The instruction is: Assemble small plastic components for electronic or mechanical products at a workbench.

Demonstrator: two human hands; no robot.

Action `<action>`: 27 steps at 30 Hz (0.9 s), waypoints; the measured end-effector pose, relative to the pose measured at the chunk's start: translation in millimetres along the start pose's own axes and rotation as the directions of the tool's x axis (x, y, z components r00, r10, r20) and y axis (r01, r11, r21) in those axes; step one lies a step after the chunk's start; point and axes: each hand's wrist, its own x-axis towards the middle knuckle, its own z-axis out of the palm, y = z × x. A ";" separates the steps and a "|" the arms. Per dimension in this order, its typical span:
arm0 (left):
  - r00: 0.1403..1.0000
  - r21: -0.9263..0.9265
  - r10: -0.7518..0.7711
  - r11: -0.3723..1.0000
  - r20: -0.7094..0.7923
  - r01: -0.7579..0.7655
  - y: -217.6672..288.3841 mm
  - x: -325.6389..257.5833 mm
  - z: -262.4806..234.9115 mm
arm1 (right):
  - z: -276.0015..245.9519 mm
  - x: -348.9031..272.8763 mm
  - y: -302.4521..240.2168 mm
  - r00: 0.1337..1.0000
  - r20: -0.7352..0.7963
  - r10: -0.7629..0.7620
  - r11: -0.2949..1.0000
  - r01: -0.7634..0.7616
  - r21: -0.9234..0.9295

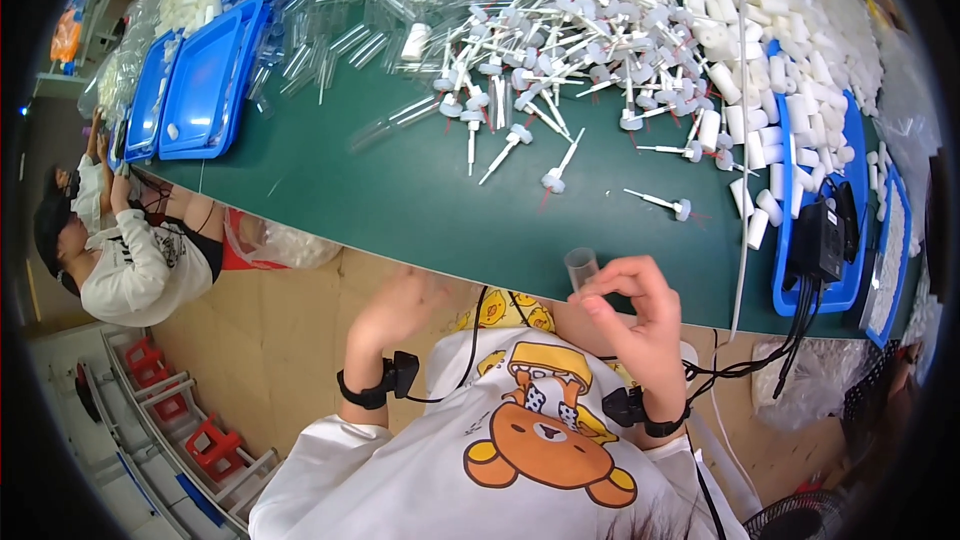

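At the table's front edge, my right hand (645, 310) pinches a short clear plastic tube (579, 266) between thumb and fingertips. The tube stands tilted, with one round end facing up. My left hand (412, 302) hovers in front of the table edge, apart from the tube. Motion smears its fingers, so whether it holds anything is unclear. Nearest on the green tabletop (430, 215) lie a few thin white stems with grey round caps and fine red threads, one of them a loose stem piece (662, 204) beyond my right hand.
A heap of white-stemmed pieces (590, 40) spreads at the back middle. Clear tubes (350, 40) lie left of it, white cylinders (765, 130) right. Blue trays (212, 80) stand at left; another blue tray (850, 240) holds a black box (818, 240) with cables. A co-worker (140, 260) sits at left.
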 end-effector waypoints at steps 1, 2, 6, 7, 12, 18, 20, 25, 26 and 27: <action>0.954 -0.139 0.099 0.988 0.284 -0.061 32.4 6.7 -19.0 | -0.1 1.9 -0.6 1.000 0.007 0.010 1.000 -0.010 -0.016; 0.819 -0.284 0.226 0.955 0.527 -0.081 61.6 10.5 -35.3 | 0.0 2.9 -2.0 1.000 -0.004 0.008 1.000 -0.008 -0.024; 0.735 -0.560 0.535 0.788 0.417 -0.255 131.8 16.0 -67.4 | -0.8 1.9 -6.9 0.996 -0.002 -0.090 0.995 0.090 -0.051; 0.795 -0.642 0.456 0.758 0.399 -0.113 145.5 19.5 -79.1 | -2.3 1.5 -8.3 0.988 0.012 -0.152 0.987 0.152 -0.056; 0.882 -0.837 0.454 0.526 0.128 -0.150 169.0 46.1 -73.7 | 4.2 3.7 -19.9 0.973 -0.060 -0.224 0.974 0.220 -0.059; 0.941 -0.986 0.338 0.162 0.029 -0.028 178.1 74.5 -36.8 | -39.6 20.5 -18.6 0.843 -0.317 -0.434 0.778 0.173 -0.604; 0.920 -0.996 0.391 0.089 0.038 0.003 172.2 81.2 -22.0 | -49.7 28.2 -20.4 0.827 -0.318 -0.465 0.636 0.062 -0.769; 0.855 -0.969 0.489 -0.071 0.174 0.237 172.6 88.9 -4.4 | -63.8 31.5 3.7 0.887 -0.264 -0.379 0.642 0.047 -0.765; 0.854 -0.968 0.490 -0.071 0.177 0.241 172.5 90.4 -6.0 | -63.5 29.9 3.3 0.888 -0.266 -0.376 0.643 0.043 -0.765; 0.845 -0.966 0.503 -0.068 0.183 0.250 172.3 92.4 -9.2 | -63.4 27.1 1.6 0.873 -0.339 -0.351 0.712 0.014 -0.702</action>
